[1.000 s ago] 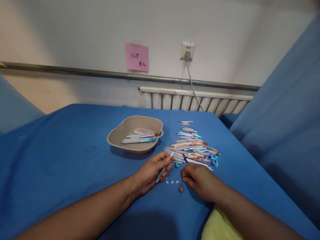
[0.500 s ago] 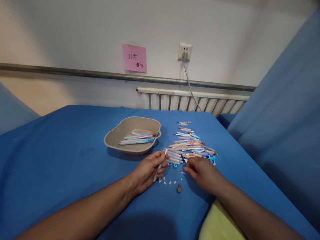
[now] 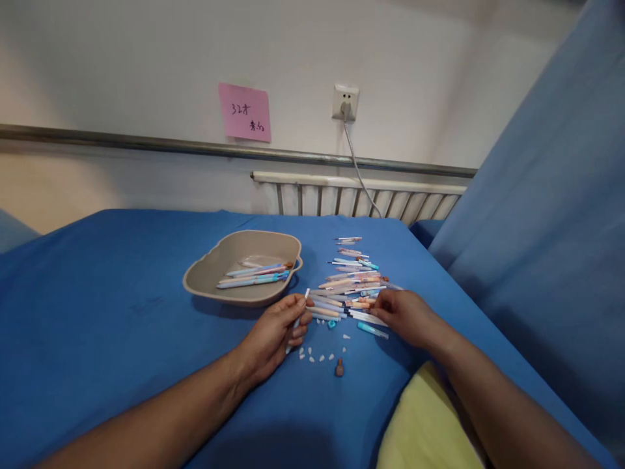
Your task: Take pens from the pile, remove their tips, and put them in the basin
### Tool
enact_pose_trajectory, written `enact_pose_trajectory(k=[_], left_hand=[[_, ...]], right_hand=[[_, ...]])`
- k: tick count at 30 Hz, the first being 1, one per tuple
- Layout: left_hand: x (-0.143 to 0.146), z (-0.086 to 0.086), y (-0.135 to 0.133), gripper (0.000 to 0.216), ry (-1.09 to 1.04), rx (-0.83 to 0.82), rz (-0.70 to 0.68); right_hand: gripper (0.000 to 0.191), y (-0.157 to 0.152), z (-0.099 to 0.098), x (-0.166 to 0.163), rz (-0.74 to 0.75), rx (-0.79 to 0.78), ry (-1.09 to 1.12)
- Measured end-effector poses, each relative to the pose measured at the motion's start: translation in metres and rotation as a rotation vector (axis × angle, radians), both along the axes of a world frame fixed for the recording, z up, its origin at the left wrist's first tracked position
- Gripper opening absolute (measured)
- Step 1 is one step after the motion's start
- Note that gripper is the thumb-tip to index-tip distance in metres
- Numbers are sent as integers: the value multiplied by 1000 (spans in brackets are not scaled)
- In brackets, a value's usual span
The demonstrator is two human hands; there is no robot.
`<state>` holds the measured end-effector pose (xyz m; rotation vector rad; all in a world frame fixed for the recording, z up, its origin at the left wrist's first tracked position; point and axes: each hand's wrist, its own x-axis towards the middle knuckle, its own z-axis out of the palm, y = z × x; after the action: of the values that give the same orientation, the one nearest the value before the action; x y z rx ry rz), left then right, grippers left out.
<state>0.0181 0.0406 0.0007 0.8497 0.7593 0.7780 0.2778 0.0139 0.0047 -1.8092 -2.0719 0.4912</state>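
My left hand (image 3: 279, 326) is closed around a slim pale pen barrel (image 3: 295, 324), held tilted, its white tip rising above the thumb. Over the right part of a pile of pen parts (image 3: 349, 281), my right hand (image 3: 407, 317) has its fingers pinched together; what they grip, if anything, is hidden. In front of it lies a teal and clear pen piece (image 3: 372, 330). Several small white tips (image 3: 321, 358) are scattered on the blue cloth between the hands. Close to them are a teal cap piece (image 3: 331, 324) and a brown bottle-shaped piece (image 3: 339, 368).
A beige basin (image 3: 244, 301) with several pens inside stands left of the pile. Blue cloth (image 3: 122, 306) covers the bed-like surface. A yellow cushion-like thing (image 3: 424, 423) lies under my right forearm. A blue curtain (image 3: 547, 195) hangs at the right.
My right hand has moved from the pile's front edge to its right part. The teal and clear piece now lies in view in front of the pile. My left hand keeps its hold.
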Motion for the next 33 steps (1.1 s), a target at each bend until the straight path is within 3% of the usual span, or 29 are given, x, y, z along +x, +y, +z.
enact_pose_trajectory(k=[5,8,11,14,17,20,22,29,33], left_hand=[[4,-2,-5,18,112,98,-45],[6,-4,-8,22,162,178,-84],[7,-6,-10,26,204,228,-105],[7,-6,-12,28,230,256,-119],[7,-5,-16,30,243,272,-151],[9,-3,-22,32,256,283,-200],[9,-2,-25,33,266,300,-232],[8,-3,-27,32,330,388,-305],[7,-3,-27,31,355,408,-311]], right_hand=[[7,-13,7,-5,123,-82,-181],[4,-20,9,-13,166,-56,-316],[4,-22,8,-19,200,-8,-315],[1,-18,3,-24,147,54,-105],[8,-12,-2,-30,61,60,367],[16,-11,-2,-38,94,-70,867],[21,-14,0,-42,122,-158,1050],[25,-19,1,-49,173,-209,1114],[26,-17,1,-46,130,-179,1135]])
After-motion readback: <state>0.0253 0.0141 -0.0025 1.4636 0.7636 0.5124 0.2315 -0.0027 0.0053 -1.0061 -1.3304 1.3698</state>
